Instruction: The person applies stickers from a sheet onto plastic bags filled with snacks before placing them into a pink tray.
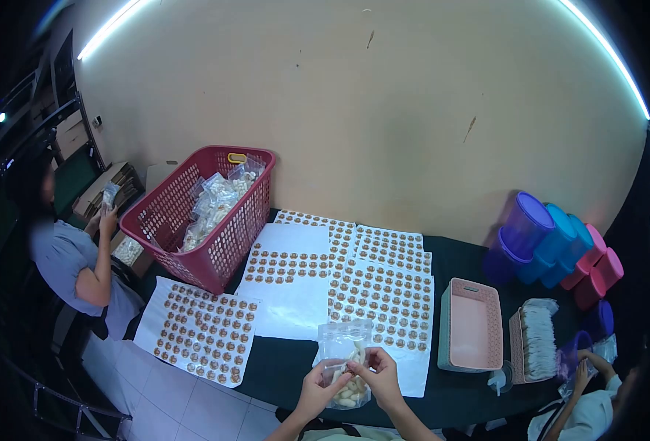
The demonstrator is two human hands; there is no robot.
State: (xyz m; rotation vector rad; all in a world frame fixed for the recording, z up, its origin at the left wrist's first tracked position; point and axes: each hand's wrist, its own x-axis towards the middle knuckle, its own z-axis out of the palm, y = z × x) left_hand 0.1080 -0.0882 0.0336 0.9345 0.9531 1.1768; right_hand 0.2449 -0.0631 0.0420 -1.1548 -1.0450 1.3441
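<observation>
A clear zip-top plastic bag [345, 339] stands upright at the table's front edge, its lower part filled with pale, whitish pieces. My left hand [317, 388] grips its left side with the fingers closed. On the right side my right hand [381, 376] holds the same bag, thumb pressed against its front near the middle. Whether a small sticker lies under the thumbs I cannot make out. Just behind the bag lie sheets of round brown stickers [378, 301], partly overlapping. One sheet, a partly used one [288, 305], has a bare white lower area.
A maroon laundry basket [248, 242] holds several filled bags. Another sticker sheet [200, 331] overhangs the front edge. Right are a pink basket [475, 327], a basket of flat packets [536, 342] and colored containers [552, 242]. Co-workers sit left [82, 264] and right [582, 411].
</observation>
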